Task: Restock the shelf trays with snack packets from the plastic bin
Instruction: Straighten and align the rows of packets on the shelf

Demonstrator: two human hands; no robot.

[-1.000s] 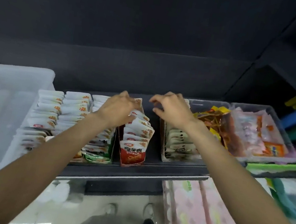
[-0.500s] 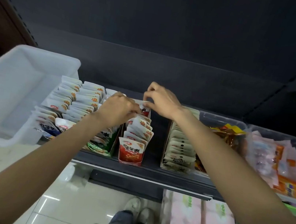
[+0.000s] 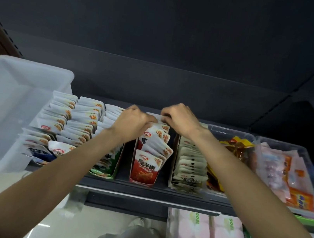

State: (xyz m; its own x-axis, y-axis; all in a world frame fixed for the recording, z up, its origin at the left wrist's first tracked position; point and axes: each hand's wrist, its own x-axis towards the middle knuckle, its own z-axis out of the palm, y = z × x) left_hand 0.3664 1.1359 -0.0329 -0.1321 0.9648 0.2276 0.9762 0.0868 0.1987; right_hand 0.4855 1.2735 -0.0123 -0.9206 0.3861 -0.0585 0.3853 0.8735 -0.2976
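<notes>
The red snack packets [image 3: 147, 159] stand in their shelf tray [image 3: 143, 180] right under both hands, the left hand [image 3: 133, 122] and right hand [image 3: 180, 120] curled around the back packets, arms reaching forward.

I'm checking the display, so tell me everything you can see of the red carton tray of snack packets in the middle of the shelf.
The red carton tray looks like thin printed cardboard, narrow and open-topped, standing at the front edge of the dark shelf. Red and white packets stand in a row inside it, leaning unevenly. The left hand and right hand grip packets at its back end. Gaps of bare shelf separate it from the neighbouring trays.
</notes>
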